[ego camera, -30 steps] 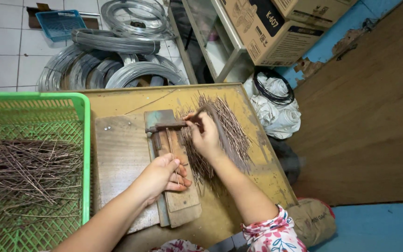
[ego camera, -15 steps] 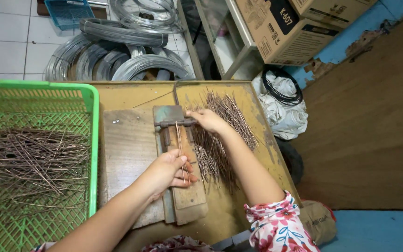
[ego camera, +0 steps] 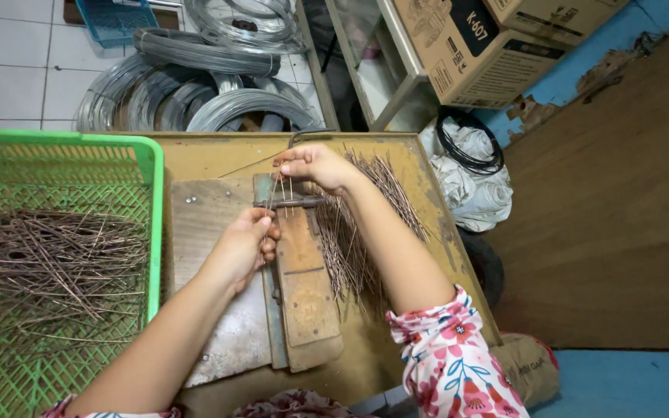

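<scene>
My right hand point(ego camera: 315, 165) pinches the far ends of a few thin wire pieces point(ego camera: 281, 193) above the metal bar of a wooden jig point(ego camera: 303, 286). My left hand point(ego camera: 243, 246) grips the near ends of the same wires at the jig's left edge. The wires run across the bar between both hands. A loose pile of cut wires point(ego camera: 358, 224) lies on the wooden table point(ego camera: 218, 155) to the right of the jig, partly under my right forearm.
A green plastic basket point(ego camera: 152, 201) at the left holds several bent wires point(ego camera: 48, 263). Coils of grey wire point(ego camera: 195, 85) lie on the tiled floor behind the table. Cardboard boxes point(ego camera: 474, 46) sit on a rack at the back right. A white bag point(ego camera: 470, 178) lies beside the table.
My right hand moved from the wire pile to the far end of the jig, carrying a few wires. My left hand slid up the jig and took their near ends.
</scene>
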